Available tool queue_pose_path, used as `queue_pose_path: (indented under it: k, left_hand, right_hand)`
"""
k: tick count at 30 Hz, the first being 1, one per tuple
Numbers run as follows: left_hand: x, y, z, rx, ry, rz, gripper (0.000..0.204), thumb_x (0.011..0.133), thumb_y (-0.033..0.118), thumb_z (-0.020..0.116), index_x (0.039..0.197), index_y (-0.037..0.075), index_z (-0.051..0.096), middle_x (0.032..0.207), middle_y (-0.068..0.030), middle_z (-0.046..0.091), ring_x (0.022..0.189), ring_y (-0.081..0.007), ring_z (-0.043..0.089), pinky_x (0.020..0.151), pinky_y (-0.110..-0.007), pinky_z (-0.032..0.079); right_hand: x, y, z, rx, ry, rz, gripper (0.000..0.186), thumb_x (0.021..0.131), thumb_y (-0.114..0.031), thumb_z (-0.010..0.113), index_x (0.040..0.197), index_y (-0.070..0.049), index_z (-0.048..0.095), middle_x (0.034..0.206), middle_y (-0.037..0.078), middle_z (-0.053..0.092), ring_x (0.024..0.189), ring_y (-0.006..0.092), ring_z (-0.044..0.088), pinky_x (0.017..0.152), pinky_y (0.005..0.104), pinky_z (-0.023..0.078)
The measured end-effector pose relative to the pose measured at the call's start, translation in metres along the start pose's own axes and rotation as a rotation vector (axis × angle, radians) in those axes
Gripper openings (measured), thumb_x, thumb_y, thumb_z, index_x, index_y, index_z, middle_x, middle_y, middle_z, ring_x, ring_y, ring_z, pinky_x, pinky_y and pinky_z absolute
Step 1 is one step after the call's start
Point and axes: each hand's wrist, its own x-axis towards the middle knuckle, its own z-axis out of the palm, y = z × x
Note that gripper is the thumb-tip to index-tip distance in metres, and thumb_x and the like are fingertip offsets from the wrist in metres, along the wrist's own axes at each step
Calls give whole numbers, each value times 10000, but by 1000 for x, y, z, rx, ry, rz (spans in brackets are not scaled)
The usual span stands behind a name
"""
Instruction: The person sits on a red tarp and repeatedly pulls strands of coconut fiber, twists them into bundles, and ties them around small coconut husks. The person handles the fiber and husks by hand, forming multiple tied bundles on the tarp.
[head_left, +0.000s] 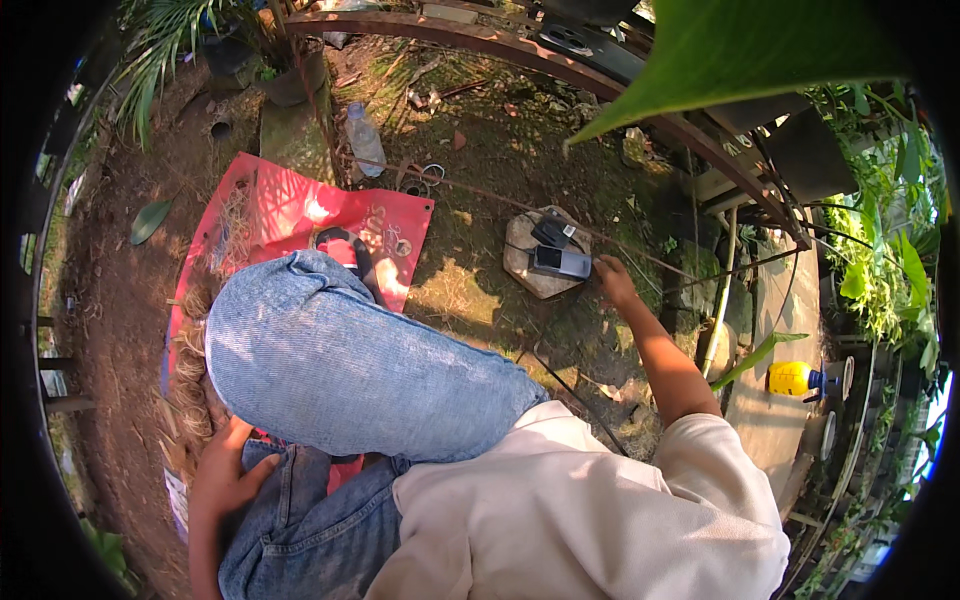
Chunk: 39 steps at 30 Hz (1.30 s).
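My right hand [614, 281] reaches out to the right, its fingers closed at the right end of a silver-grey phone-like device [562, 263]. The device lies on a flat, many-sided stone block [540, 285]. Right behind it on the block is a black box-shaped gadget [551, 231] with a cable. My left hand [228, 470] rests by my bent leg in blue jeans, thumb and fingers apart, with nothing visible in it. Close to that hand are bundles of dry brown fibre [188, 400] along the edge of a red sheet [285, 200].
A clear plastic bottle [364, 138] lies beyond the sheet. A thin cord [530, 192] crosses above the ground. At right are a yellow bottle [789, 379] with a blue top and a bamboo stick [722, 300]. A large green leaf [740, 65] hangs close overhead.
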Motion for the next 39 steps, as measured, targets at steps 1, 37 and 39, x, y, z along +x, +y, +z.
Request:
queue_pose_path:
  k: [1,37,39]
  left_hand:
    - [0,-1,0,-4,16,0,619,784,114,738,1363,54,526,1358,-199,561,1265,-406,526,1047,-443,430]
    - [3,-51,7,194,91,5,539,735,126,755,1246,57,598,1236,-209,625,1161,-427,576,993,-454,458]
    - [2,-52,6,195,79,-16,535,735,131,756,1244,61,604,1239,-210,624,1165,-424,576,995,-455,458]
  right_hand:
    - [8,0,3,-61,-9,-95,657,880,-463,660,1432,-150,490,1223,187,658,1120,313,626,961,412,485]
    - [77,10,33,26,-136,-418,229,986,-243,555,1079,-54,644,967,71,662,934,187,595,875,335,452]
    - [75,9,30,48,-159,-390,230,989,-244,552,1084,-58,648,999,80,667,962,190,595,897,338,444]
